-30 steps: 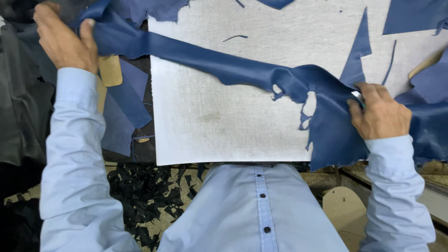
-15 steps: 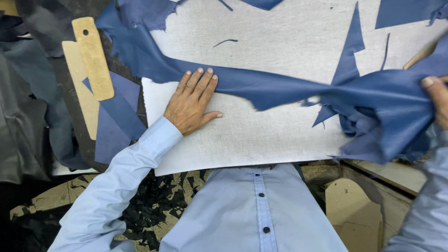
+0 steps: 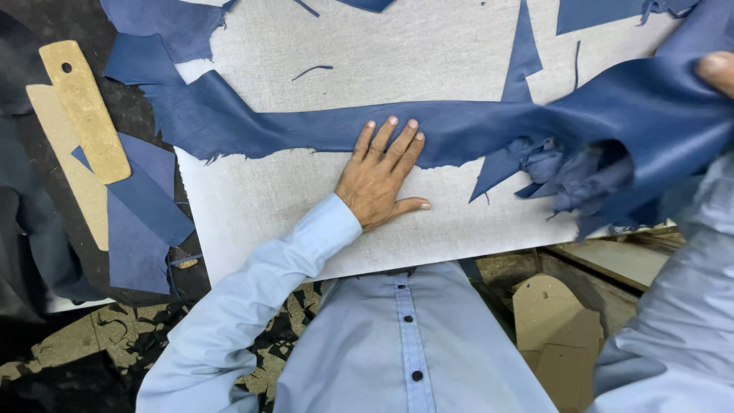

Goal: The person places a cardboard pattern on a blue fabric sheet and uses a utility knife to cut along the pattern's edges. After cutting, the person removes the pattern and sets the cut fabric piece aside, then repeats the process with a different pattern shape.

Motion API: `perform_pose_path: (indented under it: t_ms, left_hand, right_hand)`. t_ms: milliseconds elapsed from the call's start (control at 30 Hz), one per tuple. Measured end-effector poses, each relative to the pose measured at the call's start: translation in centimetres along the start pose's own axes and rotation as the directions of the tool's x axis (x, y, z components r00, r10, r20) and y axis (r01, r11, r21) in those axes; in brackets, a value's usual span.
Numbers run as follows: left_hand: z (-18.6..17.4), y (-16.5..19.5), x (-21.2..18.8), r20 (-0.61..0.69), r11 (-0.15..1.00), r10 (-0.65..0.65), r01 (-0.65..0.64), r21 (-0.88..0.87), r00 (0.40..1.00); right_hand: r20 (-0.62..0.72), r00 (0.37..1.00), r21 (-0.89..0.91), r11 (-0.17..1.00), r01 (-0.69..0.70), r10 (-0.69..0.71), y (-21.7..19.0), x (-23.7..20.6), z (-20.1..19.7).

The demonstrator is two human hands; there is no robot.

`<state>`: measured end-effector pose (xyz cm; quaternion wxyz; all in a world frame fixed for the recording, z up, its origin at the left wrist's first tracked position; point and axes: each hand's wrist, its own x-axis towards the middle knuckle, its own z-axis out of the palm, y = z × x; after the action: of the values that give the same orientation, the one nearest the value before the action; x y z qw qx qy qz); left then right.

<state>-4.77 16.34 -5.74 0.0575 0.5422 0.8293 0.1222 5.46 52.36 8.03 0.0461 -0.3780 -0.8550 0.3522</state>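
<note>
Blue leather strip: a long, ragged band of blue leather (image 3: pixel 306 126) lies across the grey cutting board (image 3: pixel 428 46), running from the board's left edge to its right edge, where it bunches into crumpled folds.
Left hand: the left hand (image 3: pixel 378 180) lies flat, palm down, near the middle of the board; the fingers (image 3: pixel 397 141) are straight and close together with their tips on the strip's lower edge, the thumb spread out to the side on bare board.
Left arm: a pale blue sleeve (image 3: pixel 252 306) comes up from below the board's near edge, bent at the elbow.
Right hand: the right hand (image 3: pixel 717 73) shows only as a fingertip or thumb at the board's far right, pressed against the lifted end of the strip; how the rest of its fingers stand cannot be told.
Right arm: a pale blue sleeve fills the corner below the board's right end.
Board surface: loose blue offcuts lie along the board's far edge, and a thin triangular blue scrap (image 3: pixel 524 57) points away from the strip.
Left of the board: two tan card templates (image 3: pixel 84 111) and flat blue leather pieces (image 3: pixel 141 222) rest on dark hide.
Below the board: small dark scraps litter the floor, and a tan card shape (image 3: pixel 554 321) stands under the board's right part.
</note>
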Motion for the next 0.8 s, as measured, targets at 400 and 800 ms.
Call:
perform_pose_path:
  t_ms: [400, 800]
  left_hand:
    - [-8.4, -10.3, -3.3, 0.062, 0.977, -0.207, 0.209, -0.029, 0.976]
    - [-17.5, -14.5, -12.0, 0.345, 0.804, -0.594, 0.533, 0.263, 0.727]
  right_hand:
    - [0.002, 0.982, -0.093, 0.978, 0.186, -0.187, -1.0, -0.3, -0.1]
    - [0.092, 0.898, -0.099, 0.894, 0.437, -0.430, -1.3, 0.1, 3.4]
